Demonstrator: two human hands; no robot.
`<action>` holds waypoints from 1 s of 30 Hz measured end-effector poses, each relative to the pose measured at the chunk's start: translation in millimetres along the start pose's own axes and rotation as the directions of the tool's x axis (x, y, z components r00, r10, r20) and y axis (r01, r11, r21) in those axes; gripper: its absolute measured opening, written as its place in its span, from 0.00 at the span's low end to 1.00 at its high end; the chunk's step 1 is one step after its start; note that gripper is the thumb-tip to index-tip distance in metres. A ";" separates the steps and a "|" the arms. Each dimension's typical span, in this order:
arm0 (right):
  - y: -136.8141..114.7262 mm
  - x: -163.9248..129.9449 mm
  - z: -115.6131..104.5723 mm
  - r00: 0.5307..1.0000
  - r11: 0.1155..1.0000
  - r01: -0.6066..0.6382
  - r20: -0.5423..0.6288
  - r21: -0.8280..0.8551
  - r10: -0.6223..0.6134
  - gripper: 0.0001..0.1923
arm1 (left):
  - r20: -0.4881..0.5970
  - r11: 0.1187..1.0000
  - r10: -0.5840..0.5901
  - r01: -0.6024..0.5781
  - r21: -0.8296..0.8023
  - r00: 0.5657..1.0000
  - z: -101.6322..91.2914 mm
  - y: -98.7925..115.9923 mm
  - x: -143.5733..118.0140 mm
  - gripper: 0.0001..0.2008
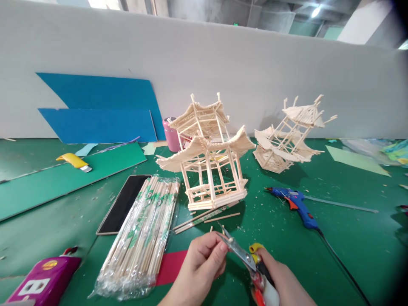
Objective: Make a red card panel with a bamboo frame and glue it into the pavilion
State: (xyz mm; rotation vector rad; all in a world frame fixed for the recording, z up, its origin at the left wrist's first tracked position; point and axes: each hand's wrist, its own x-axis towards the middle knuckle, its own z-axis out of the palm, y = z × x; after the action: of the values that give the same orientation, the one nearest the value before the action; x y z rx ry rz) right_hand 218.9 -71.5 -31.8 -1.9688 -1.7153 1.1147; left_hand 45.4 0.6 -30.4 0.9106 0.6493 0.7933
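My left hand (pixel 204 263) is closed in a pinch, and a pale bit of wooden stick (pixel 230 240) shows at its fingertips, mostly hidden. My right hand (pixel 280 274) grips scissors (pixel 244 255) with yellow, red and white on their handles. Their blades are apart, pointing up and left around the fingertips of my left hand. Just beyond stands a two-tiered pavilion model (pixel 208 170) built of wooden sticks. Loose chopsticks (pixel 197 221) and short cut pieces lie in front of its base, some in a printed wrapper.
Left of my hands lies a plastic-wrapped bundle of chopsticks (pixel 140 238), partly over a dark tablet (pixel 124 204). A blue glue gun (pixel 295 204) with a cord rests at right. Behind it leans a second stick model (pixel 287 140). A yellow cutter (pixel 74 161) and purple power strip (pixel 44 280) are leftward.
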 end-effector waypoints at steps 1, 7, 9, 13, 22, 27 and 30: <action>0.2 0.4 0.4 1.000 1.000 -0.003 -0.013 -0.010 0.003 0.19 | -0.032 0.996 0.017 -0.014 0.088 0.999 -0.3 0.5 -0.4 0.14; -5.0 0.1 -2.4 0.999 1.000 0.031 -0.026 0.003 -0.031 0.28 | 0.064 0.998 0.037 -0.034 -0.057 0.997 -0.2 -1.0 -1.2 0.14; -7.7 -1.4 -4.7 0.999 0.999 0.043 -0.025 0.001 -0.043 0.28 | 0.102 0.983 0.032 -0.013 -0.182 0.994 0.3 -2.5 -0.7 0.13; -9.5 -3.9 -5.8 0.998 0.999 0.047 -0.031 0.011 -0.046 0.25 | 0.166 0.958 0.015 0.033 -0.285 0.986 1.7 -2.5 0.0 0.11; -9.9 1.1 -3.3 0.999 0.999 0.032 -0.019 -0.005 -0.032 0.16 | -0.001 0.990 0.053 -0.053 0.129 0.999 -0.6 1.4 -2.8 0.13; -17.1 -2.3 -7.4 0.999 0.999 0.046 -0.027 -0.023 -0.046 0.21 | 0.090 0.997 0.060 -0.055 -0.057 0.994 -1.7 -1.0 -1.7 0.12; -17.4 -4.0 -8.3 0.999 0.999 0.045 -0.028 -0.031 -0.046 0.23 | 0.135 0.977 0.048 -0.019 -0.212 0.990 -0.5 -1.6 0.5 0.12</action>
State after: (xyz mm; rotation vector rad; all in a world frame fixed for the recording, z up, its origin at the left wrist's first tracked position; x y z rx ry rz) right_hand 212.7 -68.9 -13.3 -1.9437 -1.7633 1.0463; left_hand 45.8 0.6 -32.1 0.7769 0.4196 0.8048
